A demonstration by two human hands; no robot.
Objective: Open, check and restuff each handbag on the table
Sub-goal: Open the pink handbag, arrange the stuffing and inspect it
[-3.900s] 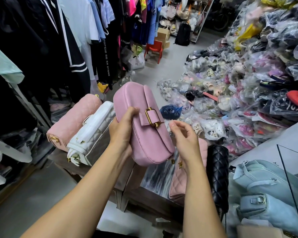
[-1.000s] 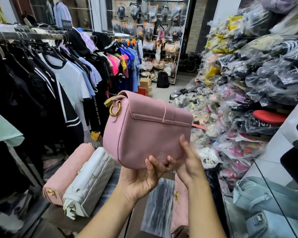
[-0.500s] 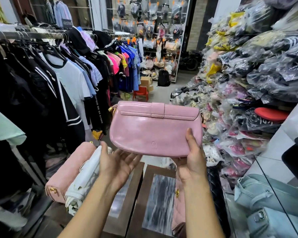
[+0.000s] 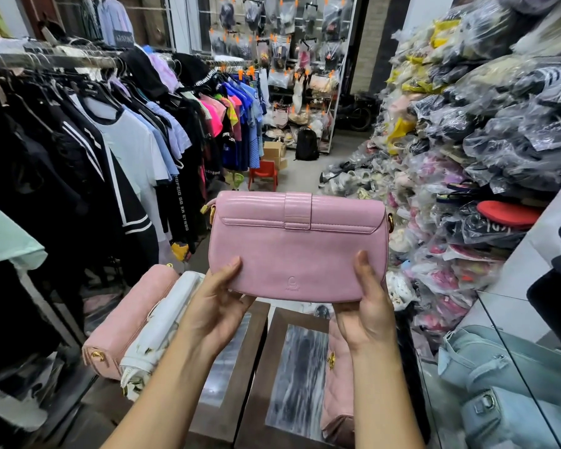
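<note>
The left hand [image 4: 217, 306] and right hand [image 4: 366, 315] pinch the bottom corners of the one smooth pink leather flap handbag [image 4: 297, 251], thumbs on its back, holding it above the worktop [image 4: 292, 367]. To open it, its flap front should likely be turned toward the person, with one hand under the base. One quilted pale-pink bag [image 4: 127, 322] and one quilted white bag [image 4: 162, 328] lie at the worktop's left edge, one quilted pink bag [image 4: 337, 387] lies at its right edge, and two pale-blue bags [image 4: 486, 367] sit beyond.
</note>
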